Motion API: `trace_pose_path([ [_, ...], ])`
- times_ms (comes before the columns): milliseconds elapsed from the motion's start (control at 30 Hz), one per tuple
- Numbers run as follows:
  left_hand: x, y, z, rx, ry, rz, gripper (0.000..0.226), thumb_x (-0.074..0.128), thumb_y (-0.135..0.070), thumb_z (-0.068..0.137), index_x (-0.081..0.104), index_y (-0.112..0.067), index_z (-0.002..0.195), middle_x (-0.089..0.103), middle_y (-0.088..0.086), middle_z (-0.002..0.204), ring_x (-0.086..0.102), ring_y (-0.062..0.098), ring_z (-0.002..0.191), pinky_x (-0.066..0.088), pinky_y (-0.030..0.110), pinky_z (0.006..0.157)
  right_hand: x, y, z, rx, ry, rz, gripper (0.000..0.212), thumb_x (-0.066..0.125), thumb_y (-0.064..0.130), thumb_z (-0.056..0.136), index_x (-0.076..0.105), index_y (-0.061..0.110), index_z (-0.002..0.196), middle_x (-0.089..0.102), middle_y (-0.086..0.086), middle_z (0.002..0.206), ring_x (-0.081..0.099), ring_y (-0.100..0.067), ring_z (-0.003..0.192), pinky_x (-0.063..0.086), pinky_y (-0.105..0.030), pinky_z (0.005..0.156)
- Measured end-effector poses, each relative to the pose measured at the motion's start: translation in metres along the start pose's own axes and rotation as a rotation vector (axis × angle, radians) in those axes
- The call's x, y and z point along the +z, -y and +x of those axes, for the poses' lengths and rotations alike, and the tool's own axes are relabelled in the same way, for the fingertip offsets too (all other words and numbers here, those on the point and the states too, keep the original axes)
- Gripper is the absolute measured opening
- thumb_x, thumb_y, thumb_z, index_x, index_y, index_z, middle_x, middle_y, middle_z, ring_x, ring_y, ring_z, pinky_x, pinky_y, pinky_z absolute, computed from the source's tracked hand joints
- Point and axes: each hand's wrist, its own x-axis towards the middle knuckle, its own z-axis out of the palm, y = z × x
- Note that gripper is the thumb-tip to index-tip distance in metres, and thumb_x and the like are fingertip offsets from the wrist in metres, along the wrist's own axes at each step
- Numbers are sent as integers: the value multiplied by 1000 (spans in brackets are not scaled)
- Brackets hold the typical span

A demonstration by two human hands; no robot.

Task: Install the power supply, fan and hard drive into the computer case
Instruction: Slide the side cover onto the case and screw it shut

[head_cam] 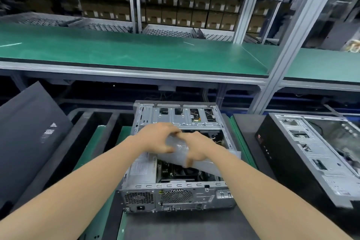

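An open silver computer case point(176, 195) lies on its side on a dark mat, rear panel towards me. A power supply point(139, 169) with a label sits in its left near corner, and a drive cage point(175, 118) spans the far end. Above the open middle of the case, both hands hold a translucent grey plastic bag point(202, 160) that wraps something flat; what is inside is hidden. My left hand point(157, 138) pinches the bag's upper end. My right hand point(194, 148) grips it from the right side, fingers curled around it.
A second open case point(315, 154) lies at the right. A dark side panel point(29, 138) leans at the left. A green shelf point(136, 50) on an aluminium frame runs across above the bench, with one post point(282, 60) at the right. Cartons fill racks behind.
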Motion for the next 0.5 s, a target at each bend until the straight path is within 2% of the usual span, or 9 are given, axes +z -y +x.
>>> trace_pose_path([
  [67, 1, -6, 10, 7, 32, 55, 58, 72, -59, 76, 54, -37, 127, 63, -17, 120, 60, 12, 108, 52, 34, 82, 7, -5, 0, 18, -2, 62, 131, 100, 33, 57, 23, 30, 163, 51, -7, 153, 50, -33, 135, 50, -47, 105],
  [133, 0, -12, 19, 2, 86, 124, 63, 77, -58, 73, 52, -36, 127, 65, -14, 119, 63, 16, 107, 46, 33, 73, 22, -11, -1, 49, -10, 180, 134, 103, 37, 49, 25, 26, 158, 58, -9, 142, 57, -32, 121, 53, -41, 93],
  [167, 0, -15, 23, -2, 113, 156, 65, 78, -58, 72, 53, -36, 127, 67, -13, 117, 63, 17, 105, 43, 32, 71, 31, -15, -3, 70, -26, 259, 128, 103, 40, 48, 27, 24, 150, 59, -8, 135, 59, -28, 112, 53, -37, 84],
  [233, 1, -20, 29, 4, 148, 231, 58, 77, -60, 73, 58, -36, 123, 69, -11, 108, 62, 18, 97, 42, 32, 69, 45, -24, -9, 88, -67, 383, 112, 101, 48, 46, 29, 29, 130, 54, 2, 126, 56, -17, 104, 48, -28, 73],
  [367, 4, -25, 35, -9, 170, 233, 38, 70, -56, 76, 60, -39, 109, 66, -12, 92, 58, 16, 85, 37, 30, 61, 51, -34, -17, 67, -131, 442, 106, 96, 64, 41, 34, 42, 124, 49, 28, 116, 52, -1, 107, 45, -24, 80],
  [433, 7, -27, 37, -33, 199, 165, 32, 69, -49, 77, 60, -37, 106, 61, -13, 87, 57, 16, 86, 35, 29, 57, 52, -32, -19, 34, -166, 463, 91, 93, 69, 50, 42, 41, 120, 53, 31, 115, 53, 4, 107, 45, -22, 82],
  [500, 10, -26, 39, -69, 227, 49, 28, 70, -44, 77, 61, -34, 101, 57, -12, 84, 58, 17, 87, 41, 30, 59, 53, -32, -17, 12, -259, 496, 61, 86, 63, 71, 58, 32, 116, 55, 19, 115, 55, 2, 103, 46, -23, 85],
])
